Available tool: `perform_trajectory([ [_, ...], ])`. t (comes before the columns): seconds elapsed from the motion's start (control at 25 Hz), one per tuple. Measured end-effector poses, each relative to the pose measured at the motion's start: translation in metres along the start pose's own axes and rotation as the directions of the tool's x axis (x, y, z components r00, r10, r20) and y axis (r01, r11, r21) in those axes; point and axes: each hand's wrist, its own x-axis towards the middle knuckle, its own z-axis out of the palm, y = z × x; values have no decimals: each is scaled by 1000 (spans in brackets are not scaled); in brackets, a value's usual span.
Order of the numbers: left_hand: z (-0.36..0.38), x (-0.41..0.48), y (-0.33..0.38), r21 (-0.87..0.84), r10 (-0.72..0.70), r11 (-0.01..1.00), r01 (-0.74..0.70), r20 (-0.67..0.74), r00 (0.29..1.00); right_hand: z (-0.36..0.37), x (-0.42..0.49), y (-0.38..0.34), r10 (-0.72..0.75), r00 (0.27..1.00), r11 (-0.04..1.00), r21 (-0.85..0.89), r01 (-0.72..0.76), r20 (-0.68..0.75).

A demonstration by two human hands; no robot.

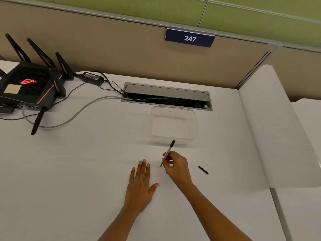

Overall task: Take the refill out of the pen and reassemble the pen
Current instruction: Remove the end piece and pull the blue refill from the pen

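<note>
Fingers of our right hand pinch the slim clear-barrelled pen with black end, tilted above the white desk. Left hand flat, fingers together, empty. Small black cap piece lies just right. We'd bring the left hand up to steady the barrel before pulling parts.

Upper centre of frame: dark blue plate on partition top edge, white numerals "247". Left: router bears glowing red emblem, no legible lettering.
</note>
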Motion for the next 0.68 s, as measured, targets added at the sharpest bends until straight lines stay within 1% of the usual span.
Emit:
perform_trajectory([
  [0.2,-1,-1,0,-13,1,1000,-1,-3,1000,-4,11,-7,8,999,999,37,-7,-32],
  [0.56,-1,0,-1,-28,-7,1000,7,-9,1000,-17,25,-20,-21,993,995,93,32,-118],
  [0.68,-1,-1,-1,-33,14,999,-15,-21,1000,-22,25,-21,-30,992,995,86,41,-123],
])
